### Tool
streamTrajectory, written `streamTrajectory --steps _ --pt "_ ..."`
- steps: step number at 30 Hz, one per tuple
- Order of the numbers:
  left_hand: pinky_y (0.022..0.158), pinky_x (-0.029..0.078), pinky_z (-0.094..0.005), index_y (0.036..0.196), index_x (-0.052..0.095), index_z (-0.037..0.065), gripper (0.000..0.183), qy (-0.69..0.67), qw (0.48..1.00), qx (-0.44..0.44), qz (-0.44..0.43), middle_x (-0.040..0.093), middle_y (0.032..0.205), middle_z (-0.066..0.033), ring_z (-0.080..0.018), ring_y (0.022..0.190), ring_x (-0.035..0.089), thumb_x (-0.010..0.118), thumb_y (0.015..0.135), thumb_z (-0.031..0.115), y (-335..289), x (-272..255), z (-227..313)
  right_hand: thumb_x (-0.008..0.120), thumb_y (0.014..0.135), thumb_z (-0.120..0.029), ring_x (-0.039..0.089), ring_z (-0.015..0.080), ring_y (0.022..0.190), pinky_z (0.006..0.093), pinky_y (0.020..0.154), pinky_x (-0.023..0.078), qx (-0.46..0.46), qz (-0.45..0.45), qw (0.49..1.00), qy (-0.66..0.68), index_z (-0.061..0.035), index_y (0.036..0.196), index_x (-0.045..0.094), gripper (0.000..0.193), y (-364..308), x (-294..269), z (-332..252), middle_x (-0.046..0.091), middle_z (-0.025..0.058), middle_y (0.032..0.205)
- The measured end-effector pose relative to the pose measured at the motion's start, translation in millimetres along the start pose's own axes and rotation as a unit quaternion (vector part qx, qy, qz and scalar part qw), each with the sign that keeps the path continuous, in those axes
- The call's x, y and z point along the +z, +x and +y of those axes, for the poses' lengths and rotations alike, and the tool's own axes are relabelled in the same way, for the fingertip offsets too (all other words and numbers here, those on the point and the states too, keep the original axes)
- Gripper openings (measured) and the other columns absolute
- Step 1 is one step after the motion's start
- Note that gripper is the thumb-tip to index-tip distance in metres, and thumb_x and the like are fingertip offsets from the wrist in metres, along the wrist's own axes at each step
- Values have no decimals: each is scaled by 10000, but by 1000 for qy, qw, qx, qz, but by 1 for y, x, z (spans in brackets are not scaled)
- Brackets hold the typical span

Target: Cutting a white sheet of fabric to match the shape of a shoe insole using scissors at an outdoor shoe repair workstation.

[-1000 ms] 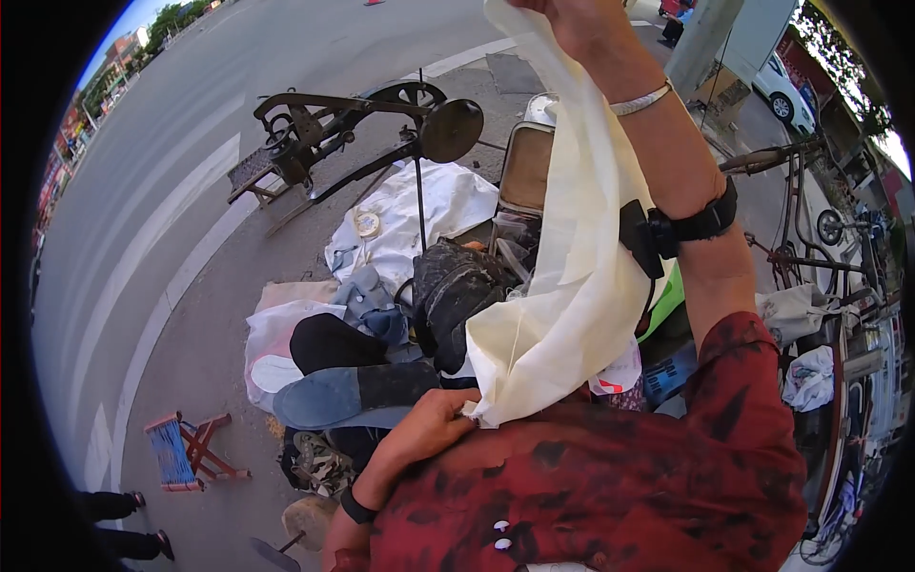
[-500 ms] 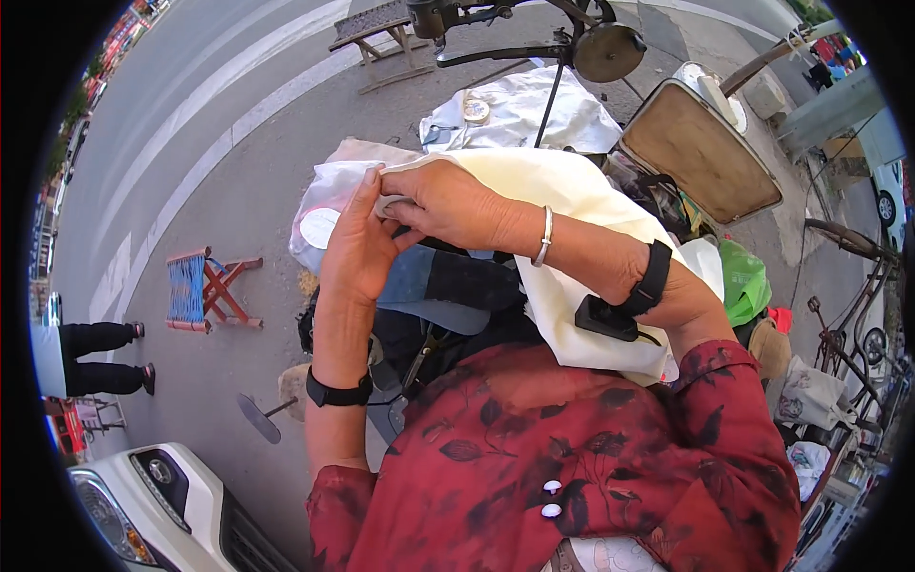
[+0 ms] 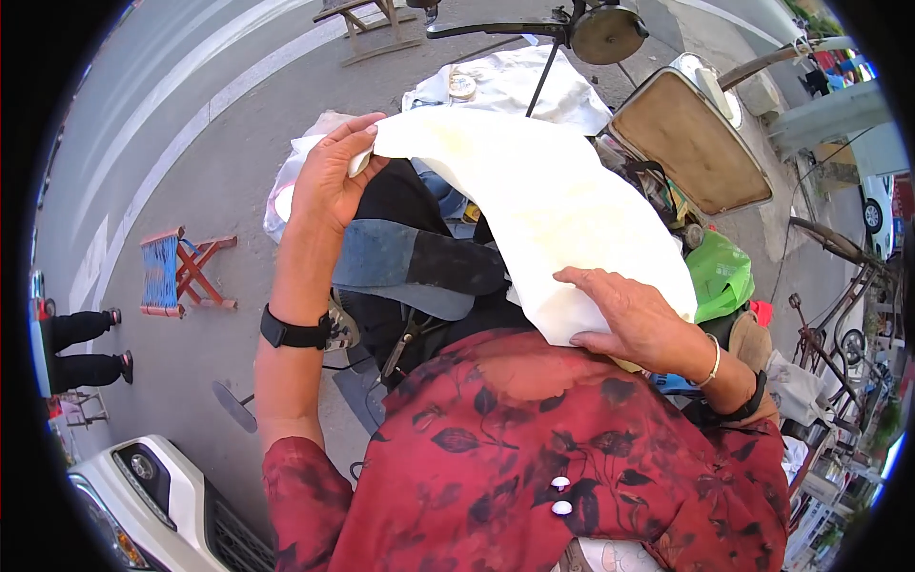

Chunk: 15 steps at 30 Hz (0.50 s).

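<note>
A long piece of cream cloth [image 3: 562,205] stretches between my two hands, above my lap. My left hand [image 3: 334,172] is raised at the far left end and pinches the cloth's narrow end between thumb and fingers. On the near right end lies my right hand [image 3: 634,319], fingers stretched out and thumb apart, resting on the cloth. Below the cloth, a blue and dark denim piece [image 3: 410,267] lies across my lap, with dark-handled scissors [image 3: 405,343] beside it. A white plastic bag [image 3: 286,181] is just past my left hand.
A folding stool [image 3: 186,272] with blue cords stands at left, near a person's legs [image 3: 91,348]. At lower left is a white car [image 3: 143,477]. Ahead are a white sheet [image 3: 524,81], a black-framed machine [image 3: 605,33] and a brown board [image 3: 691,143]. A green bag [image 3: 720,272] lies right.
My right hand has left my left hand's side and moved right and nearer, onto the cloth's near end. The cloth is now spread out. My left hand has shifted slightly left and farther away.
</note>
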State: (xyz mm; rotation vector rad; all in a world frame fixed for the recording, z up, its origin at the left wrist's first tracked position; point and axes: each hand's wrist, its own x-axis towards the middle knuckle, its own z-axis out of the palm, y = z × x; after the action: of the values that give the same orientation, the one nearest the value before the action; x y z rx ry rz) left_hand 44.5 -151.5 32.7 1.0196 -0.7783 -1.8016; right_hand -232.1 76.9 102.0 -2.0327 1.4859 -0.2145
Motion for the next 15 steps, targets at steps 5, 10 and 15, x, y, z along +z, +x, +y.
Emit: streamTrajectory --steps 5,10,15 --pt "838 536 -299 987 666 -29 153 79 991 2 -110 650 995 -124 -187 916 617 610 855 26 43 64 6 552 838 -71 595 393 791 416 679 465 153 275 947 -63 -12 965 583 143 -30 -44 75 598 213 816" --pt "745 554 -276 958 675 -29 140 56 979 66 -185 662 929 -105 -169 812 635 625 829 -13 69 126 -3 518 825 57 641 236 791 302 733 486 103 543 803 -224 -39 1021 632 246 -60 -148 51 667 105 925" --pt "766 515 -264 978 690 22 174 73 964 182 -181 665 940 -60 -130 847 617 611 830 -25 57 101 20 521 747 80 628 217 786 290 740 479 94 252 963 22 -14 984 626 276 -93 -116 -17 655 88 907"
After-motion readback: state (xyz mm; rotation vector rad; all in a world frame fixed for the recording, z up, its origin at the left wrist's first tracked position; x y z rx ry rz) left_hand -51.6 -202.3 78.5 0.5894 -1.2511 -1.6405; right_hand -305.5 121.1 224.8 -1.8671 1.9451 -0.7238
